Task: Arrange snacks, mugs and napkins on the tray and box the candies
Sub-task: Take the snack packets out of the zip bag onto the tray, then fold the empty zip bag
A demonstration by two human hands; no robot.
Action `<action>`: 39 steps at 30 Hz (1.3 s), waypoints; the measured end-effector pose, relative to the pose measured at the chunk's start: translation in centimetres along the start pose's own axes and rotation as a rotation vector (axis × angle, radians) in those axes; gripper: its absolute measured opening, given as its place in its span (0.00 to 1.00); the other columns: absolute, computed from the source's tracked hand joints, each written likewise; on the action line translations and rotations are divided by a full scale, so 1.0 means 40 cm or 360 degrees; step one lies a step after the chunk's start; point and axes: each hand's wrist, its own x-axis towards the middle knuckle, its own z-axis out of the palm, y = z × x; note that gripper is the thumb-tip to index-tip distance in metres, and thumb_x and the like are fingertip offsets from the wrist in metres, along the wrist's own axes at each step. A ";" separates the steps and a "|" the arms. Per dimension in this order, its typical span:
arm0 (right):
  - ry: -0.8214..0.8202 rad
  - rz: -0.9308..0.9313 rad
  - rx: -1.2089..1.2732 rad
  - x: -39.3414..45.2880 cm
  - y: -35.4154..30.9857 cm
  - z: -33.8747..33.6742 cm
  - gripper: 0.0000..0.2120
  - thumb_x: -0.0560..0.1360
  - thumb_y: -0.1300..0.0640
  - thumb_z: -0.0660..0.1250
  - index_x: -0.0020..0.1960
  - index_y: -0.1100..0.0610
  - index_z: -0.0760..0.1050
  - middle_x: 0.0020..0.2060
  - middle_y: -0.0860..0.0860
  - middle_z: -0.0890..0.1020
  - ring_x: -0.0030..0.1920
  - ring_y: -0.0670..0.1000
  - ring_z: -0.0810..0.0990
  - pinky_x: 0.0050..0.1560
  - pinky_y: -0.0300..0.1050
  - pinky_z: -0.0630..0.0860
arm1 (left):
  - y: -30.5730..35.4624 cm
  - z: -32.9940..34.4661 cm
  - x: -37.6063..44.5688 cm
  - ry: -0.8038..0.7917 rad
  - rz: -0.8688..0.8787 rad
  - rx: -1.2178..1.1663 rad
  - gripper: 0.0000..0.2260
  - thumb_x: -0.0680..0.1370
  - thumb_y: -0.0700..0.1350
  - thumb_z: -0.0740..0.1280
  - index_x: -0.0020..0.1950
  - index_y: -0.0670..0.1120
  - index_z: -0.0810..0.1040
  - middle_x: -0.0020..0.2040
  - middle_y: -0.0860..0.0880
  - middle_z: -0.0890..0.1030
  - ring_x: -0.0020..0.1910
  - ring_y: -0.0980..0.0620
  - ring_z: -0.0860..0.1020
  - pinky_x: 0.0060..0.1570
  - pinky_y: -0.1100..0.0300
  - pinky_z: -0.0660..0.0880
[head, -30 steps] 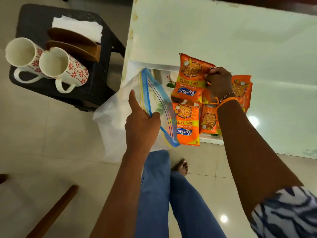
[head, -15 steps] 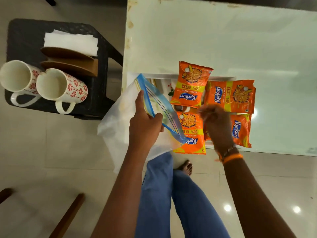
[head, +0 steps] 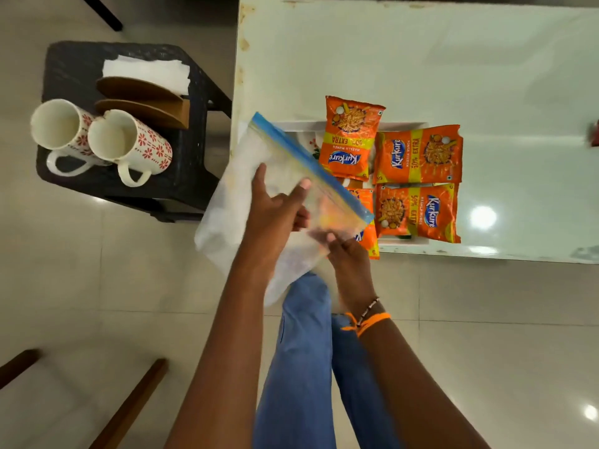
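Both hands are clamped on a clear zip bag (head: 285, 176) with a blue seal strip, held in the air over the near left corner of the white worktop (head: 421, 59); the left hand (head: 275, 215) grips it from the side, thumb and fingers spread over the plastic; the right hand (head: 348, 254) pinches its lower edge from below, an orange thread and beaded band at that wrist. What the bag contains is too blurred to tell. On the worktop lies a white tray (head: 402, 247) carrying four orange snack packets (head: 418, 153); two sit side by side at the far end, two nearer, and the bag covers part of the near left packet. To the left stands a black stool (head: 191, 163); on it two white mugs (head: 129, 144) with red flower prints lie on their sides, touching, beside a brown holder (head: 146, 105) and a stack of white napkins (head: 146, 72).
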 end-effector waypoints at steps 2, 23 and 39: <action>-0.0164 -0.0017 0.0158 -0.007 -0.020 -0.057 0.13 0.79 0.65 0.55 0.46 0.61 0.78 0.45 0.57 0.83 0.50 0.51 0.80 0.59 0.52 0.72 | -0.009 -0.019 -0.004 0.0248 0.0133 0.0346 0.31 0.73 0.52 0.68 0.73 0.51 0.58 0.40 0.51 0.78 0.40 0.58 0.79 0.45 0.63 0.76; 0.0118 -0.0060 0.0188 -0.092 -0.021 -0.640 0.34 0.70 0.69 0.68 0.67 0.43 0.61 0.49 0.57 0.75 0.49 0.51 0.77 0.53 0.46 0.79 | -0.107 0.291 -0.097 -0.0326 -0.0067 -0.0033 0.08 0.80 0.42 0.58 0.43 0.45 0.74 0.24 0.54 0.79 0.29 0.57 0.79 0.38 0.59 0.77; 0.0662 -0.0116 -0.0649 -0.193 -0.058 -0.936 0.38 0.57 0.57 0.80 0.66 0.53 0.71 0.48 0.52 0.73 0.49 0.50 0.72 0.53 0.29 0.68 | 0.013 0.564 -0.131 -0.1089 0.0556 0.1420 0.31 0.63 0.41 0.77 0.63 0.54 0.74 0.58 0.55 0.76 0.55 0.60 0.73 0.49 0.75 0.69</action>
